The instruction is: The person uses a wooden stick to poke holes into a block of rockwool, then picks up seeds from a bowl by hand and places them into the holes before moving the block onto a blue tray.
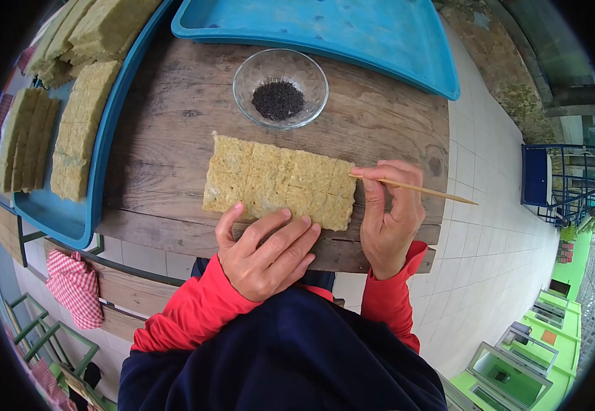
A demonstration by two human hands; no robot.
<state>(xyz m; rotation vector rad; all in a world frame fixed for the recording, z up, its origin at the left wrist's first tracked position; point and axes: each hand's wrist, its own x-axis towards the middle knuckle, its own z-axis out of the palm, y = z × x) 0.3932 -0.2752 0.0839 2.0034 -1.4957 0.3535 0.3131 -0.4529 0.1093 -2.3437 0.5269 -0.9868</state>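
A yellowish rockwool slab [277, 179], scored into blocks, lies on the wooden table in front of me. My left hand [263, 255] rests with spread fingertips along the slab's near edge. In my right hand [395, 212], a thin wooden skewer [429, 190] is pinched between thumb and fingers. One end of the skewer is by the slab's right edge, and its pointed end sticks out to the right. Beyond the slab stands a clear glass bowl [243, 81] with small black seeds [278, 100] in it.
A blue tray [352, 27] lies at the table's far side. Another blue tray [92, 216] on the left holds several more rockwool slabs [82, 127]. The wooden table [167, 130] ends close to my body. Below left, a red checked cloth [75, 288] lies on a bench.
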